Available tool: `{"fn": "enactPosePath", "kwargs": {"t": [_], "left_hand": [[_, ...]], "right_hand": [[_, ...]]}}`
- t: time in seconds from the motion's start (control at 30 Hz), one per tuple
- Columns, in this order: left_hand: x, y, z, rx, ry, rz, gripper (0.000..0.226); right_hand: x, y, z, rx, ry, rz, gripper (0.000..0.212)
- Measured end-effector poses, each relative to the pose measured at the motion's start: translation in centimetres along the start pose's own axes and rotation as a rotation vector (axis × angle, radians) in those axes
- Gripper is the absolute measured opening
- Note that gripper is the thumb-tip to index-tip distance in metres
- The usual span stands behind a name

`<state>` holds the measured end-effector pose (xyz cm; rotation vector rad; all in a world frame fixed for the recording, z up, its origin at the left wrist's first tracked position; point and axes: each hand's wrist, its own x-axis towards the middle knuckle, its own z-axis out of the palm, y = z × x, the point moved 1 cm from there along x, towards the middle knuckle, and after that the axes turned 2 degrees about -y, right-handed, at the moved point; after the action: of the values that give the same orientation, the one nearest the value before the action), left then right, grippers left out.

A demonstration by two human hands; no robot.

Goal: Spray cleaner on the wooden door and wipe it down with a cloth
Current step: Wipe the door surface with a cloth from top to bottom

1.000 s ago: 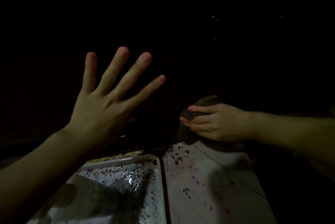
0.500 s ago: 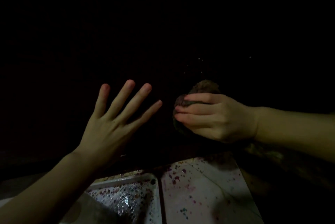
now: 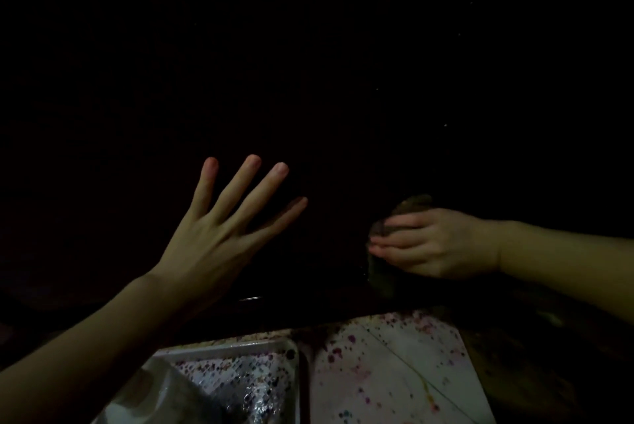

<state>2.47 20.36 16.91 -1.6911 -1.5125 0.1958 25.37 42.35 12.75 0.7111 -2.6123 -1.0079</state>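
Note:
The scene is very dark. The wooden door fills the upper view as a nearly black surface with a few pale specks. My left hand lies flat against its lower part, fingers spread and empty. To the right, my right hand presses a crumpled dark cloth onto the door low down. Most of the cloth is hidden under the fingers. No spray bottle is visible.
Below the door, white floor tiles speckled with coloured dots meet a raised white threshold edge. A patterned, shiny floor patch lies at the bottom left. Everything else is in darkness.
My right hand with the cloth slid to the right and slightly down along the door. My left hand stayed spread on the door, shifted a little.

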Motion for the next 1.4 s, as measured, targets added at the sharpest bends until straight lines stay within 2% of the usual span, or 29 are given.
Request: {"fn": "enactPosePath", "kwargs": {"t": [0.07,0.1,0.23,0.33,0.4,0.5,0.57,0.63,0.7,0.9,0.97,1.03,1.2,1.3,1.4], "left_hand": [[0.8,0.2,-0.2,0.009,-0.033,0.001,0.122],[1.1,0.4,-0.2,0.009,-0.044,-0.003,0.122],[2.0,1.1,-0.3,0.01,-0.032,-0.017,0.12],[2.6,1.7,-0.2,-0.01,-0.02,-0.03,0.123],[2.9,2.0,-0.1,-0.011,-0.02,-0.051,0.123],[3.3,2.2,-0.2,-0.028,0.017,-0.058,0.116],[3.7,2.2,-0.3,-0.04,0.039,-0.06,0.105],[3.9,2.3,-0.5,-0.034,0.048,-0.065,0.091],[4.0,2.3,-0.6,-0.015,0.044,-0.07,0.086],[4.1,2.2,-0.9,-0.019,-0.009,-0.072,0.111],[4.0,2.2,-0.9,-0.023,-0.01,-0.072,0.113],[4.0,2.3,-0.9,-0.024,-0.006,-0.072,0.112],[4.0,2.5,-0.2,-0.02,0.016,-0.074,0.093],[4.0,2.5,0.0,-0.039,0.04,-0.07,0.085],[4.0,2.6,-0.1,-0.025,0.017,-0.078,0.106]], "right_hand": [[0.0,-0.8,0.0,0.018,-0.056,-0.017,0.018],[0.3,-0.4,-0.5,0.04,-0.006,0.006,0.021],[2.2,3.6,-5.9,0.041,0.359,0.169,0.029],[3.3,7.9,-10.2,-0.121,0.674,0.339,0.024],[4.3,10.2,-11.2,-0.281,0.783,0.483,0.024],[5.6,10.2,-9.6,-0.347,0.847,0.618,0.023],[5.2,7.9,-6.8,-0.313,0.805,0.573,0.019],[4.2,4.9,-4.2,-0.222,0.695,0.469,0.015],[3.2,2.4,-1.8,-0.138,0.587,0.389,0.015],[0.2,-4.5,4.8,0.013,0.218,0.148,0.022],[-0.2,-5.7,5.7,0.047,0.13,0.123,0.021],[0.5,-6.0,5.1,0.099,0.161,0.169,0.02],[8.1,-6.2,2.7,0.207,0.422,0.268,0.023],[9.9,-5.9,4.4,0.18,0.375,0.137,0.018],[6.9,-6.2,6.2,0.144,0.236,-0.013,0.02]]}}
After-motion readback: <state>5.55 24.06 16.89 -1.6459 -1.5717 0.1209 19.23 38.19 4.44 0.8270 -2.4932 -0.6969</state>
